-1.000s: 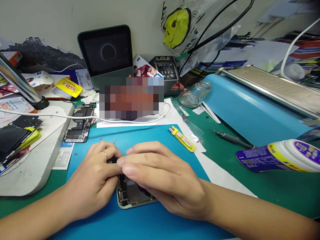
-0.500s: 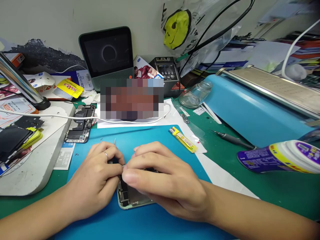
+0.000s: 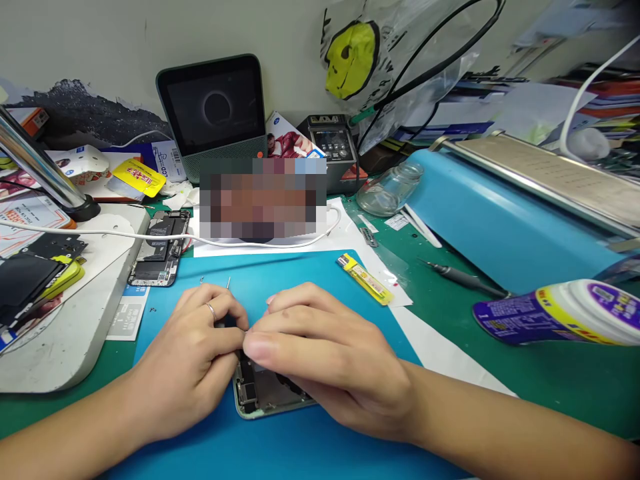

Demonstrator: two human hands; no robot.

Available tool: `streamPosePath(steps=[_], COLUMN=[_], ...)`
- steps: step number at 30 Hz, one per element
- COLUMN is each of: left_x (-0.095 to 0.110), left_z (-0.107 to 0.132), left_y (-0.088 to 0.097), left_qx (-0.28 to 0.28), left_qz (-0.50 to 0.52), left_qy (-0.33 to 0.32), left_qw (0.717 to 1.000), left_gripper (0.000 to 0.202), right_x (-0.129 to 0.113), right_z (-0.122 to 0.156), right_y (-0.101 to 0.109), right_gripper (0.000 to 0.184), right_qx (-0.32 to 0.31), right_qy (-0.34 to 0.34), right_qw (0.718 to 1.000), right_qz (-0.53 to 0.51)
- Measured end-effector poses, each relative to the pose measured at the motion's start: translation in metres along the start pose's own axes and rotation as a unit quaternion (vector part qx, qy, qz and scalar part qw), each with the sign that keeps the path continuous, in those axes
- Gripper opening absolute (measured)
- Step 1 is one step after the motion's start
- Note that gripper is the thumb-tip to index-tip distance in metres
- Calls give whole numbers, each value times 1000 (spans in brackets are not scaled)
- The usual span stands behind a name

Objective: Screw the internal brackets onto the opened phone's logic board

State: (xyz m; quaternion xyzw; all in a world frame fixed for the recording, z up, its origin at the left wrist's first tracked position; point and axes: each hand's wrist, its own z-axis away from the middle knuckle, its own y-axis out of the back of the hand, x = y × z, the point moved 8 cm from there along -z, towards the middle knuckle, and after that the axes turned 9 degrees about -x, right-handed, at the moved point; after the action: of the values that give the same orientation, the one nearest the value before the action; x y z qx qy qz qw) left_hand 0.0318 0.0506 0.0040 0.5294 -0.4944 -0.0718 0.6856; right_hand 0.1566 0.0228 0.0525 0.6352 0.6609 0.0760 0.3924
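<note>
Cluttered green surface carries a bright blue rubber work mat [image 3: 300, 447] at its near edge, and on it an opened pale-green-framed phone with bare circuitry [image 3: 263, 395] lies flat, its upper end hidden. Left hand [image 3: 187, 360], wearing a ring, and right hand [image 3: 333, 363] meet over that end, fingertips bunched and touching. Whether they pinch a small part or only press on the phone I cannot tell, since the fingers cover it. Too much force there could, I judge, tear a thin flex or crack a connector, and a slip could flick a tiny piece off the mat. Just beyond the left knuckles lie a small loose metal pin and screws [image 3: 229, 282], which a wrist could easily sweep away. Farther off, a flat yellow packet [image 3: 364, 277], a second gutted dark phone [image 3: 159, 250] and a white cable [image 3: 280, 245] crowd the working room. Snagging the cable might drag things about.
</note>
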Motion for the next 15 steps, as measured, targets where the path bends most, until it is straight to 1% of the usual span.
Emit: streamPosePath(steps=[7,15], left_x=[0,1], left_z=[0,-1], left_y=[0,1], left_qx=[9,-1], left_qz=[6,10], left_qy=[-6,-9], left_qw=[1000,1000], left_gripper=[28,31], right_x=[-1,-1], right_z=[0,0], right_y=[-3,-1], right_gripper=[23,22], right_qx=[-4,3], right_qy=[5,9], right_qw=[1000,1000], right_qz=[-6,-2])
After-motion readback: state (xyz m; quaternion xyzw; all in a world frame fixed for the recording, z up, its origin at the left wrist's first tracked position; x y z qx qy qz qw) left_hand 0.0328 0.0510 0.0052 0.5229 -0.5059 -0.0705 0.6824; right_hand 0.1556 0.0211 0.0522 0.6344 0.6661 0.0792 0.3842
